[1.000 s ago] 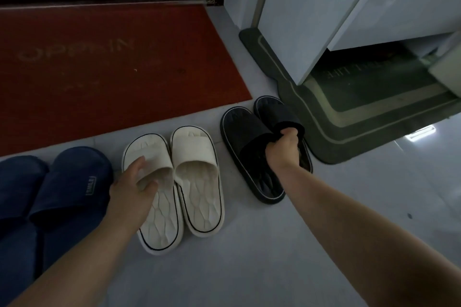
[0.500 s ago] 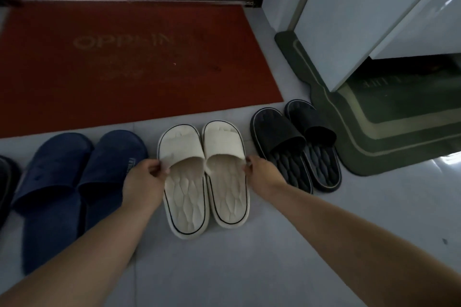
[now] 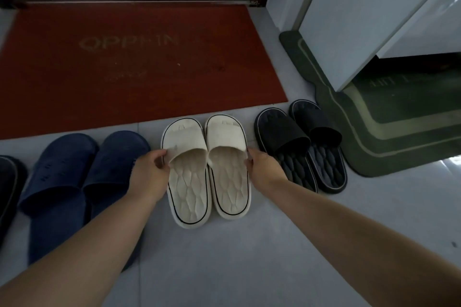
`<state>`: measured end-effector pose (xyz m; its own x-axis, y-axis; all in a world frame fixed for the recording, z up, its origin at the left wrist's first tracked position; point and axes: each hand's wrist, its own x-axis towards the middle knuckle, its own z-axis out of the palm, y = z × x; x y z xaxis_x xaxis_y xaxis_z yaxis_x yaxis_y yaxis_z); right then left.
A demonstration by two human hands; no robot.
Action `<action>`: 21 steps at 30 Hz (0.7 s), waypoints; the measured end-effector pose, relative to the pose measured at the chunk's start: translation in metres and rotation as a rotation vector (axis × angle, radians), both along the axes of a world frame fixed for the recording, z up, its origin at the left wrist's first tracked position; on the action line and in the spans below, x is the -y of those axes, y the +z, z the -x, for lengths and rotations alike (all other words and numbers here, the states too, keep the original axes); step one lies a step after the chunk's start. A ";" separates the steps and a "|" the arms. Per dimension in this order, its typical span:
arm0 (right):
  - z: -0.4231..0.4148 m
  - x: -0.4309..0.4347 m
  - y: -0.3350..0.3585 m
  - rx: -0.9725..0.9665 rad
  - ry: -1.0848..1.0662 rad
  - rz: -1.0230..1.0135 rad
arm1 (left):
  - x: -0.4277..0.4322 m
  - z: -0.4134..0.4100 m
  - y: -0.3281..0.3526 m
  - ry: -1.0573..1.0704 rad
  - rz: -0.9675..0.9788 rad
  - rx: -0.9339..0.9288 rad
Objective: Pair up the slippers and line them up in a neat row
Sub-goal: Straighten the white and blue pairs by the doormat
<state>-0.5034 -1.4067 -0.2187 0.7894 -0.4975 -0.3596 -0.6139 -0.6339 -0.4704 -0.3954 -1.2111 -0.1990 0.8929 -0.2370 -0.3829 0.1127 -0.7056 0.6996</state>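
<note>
White slippers (image 3: 189, 189) lying side by side on floor (image 3: 249, 257), touching, long axes pointing away from person toward red mat (image 3: 124, 70); left one's heel sitting nearer person; left hand (image 3: 149, 174) pinching left strap's outer edge, right hand (image 3: 265, 172) gripping right strap's; hands flanking pair, equally near; black pair (image 3: 299, 147) just right, navy pair (image 3: 74, 182) just left; judging small forward nudge levelling heels.

Two bare forearms (image 3: 99, 244) and hands (image 3: 149, 172)

One camera only — it's riding on the person's head, looking forward and down at the floor (image 3: 249, 269), close over both outstretched forearms.
</note>
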 end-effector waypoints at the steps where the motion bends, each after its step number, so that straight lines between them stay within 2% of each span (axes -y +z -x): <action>1: 0.002 0.001 0.003 0.032 -0.024 0.012 | 0.000 -0.002 -0.001 0.002 -0.005 -0.011; 3: 0.010 0.008 0.011 0.165 -0.163 0.091 | 0.000 -0.004 -0.002 0.010 -0.013 -0.030; 5: 0.018 0.025 0.019 0.330 -0.395 0.164 | 0.001 -0.005 -0.002 0.015 -0.006 -0.033; 7: 0.029 0.046 0.020 0.363 -0.627 0.157 | 0.003 -0.004 -0.002 0.016 0.001 -0.038; 8: 0.036 0.055 0.018 0.319 -0.671 0.146 | 0.004 -0.004 -0.002 0.016 0.005 -0.046; 10: 0.046 0.066 0.012 0.203 -0.597 0.127 | 0.005 -0.003 -0.004 0.017 0.012 -0.064; 12: 0.050 0.069 0.009 0.176 -0.517 0.051 | 0.008 -0.002 -0.005 0.019 0.007 -0.070; 15: 0.040 0.066 0.011 0.206 -0.526 -0.078 | 0.010 -0.001 -0.005 0.023 -0.020 -0.054; 21: 0.018 0.059 0.012 0.047 -0.539 -0.089 | 0.010 0.001 -0.001 0.028 -0.012 -0.073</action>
<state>-0.5211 -1.4654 -0.2068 0.4474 -0.8053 -0.3890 -0.8176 -0.1919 -0.5429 -0.3968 -1.2209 -0.1998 0.8688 -0.2072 -0.4497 0.1827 -0.7101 0.6800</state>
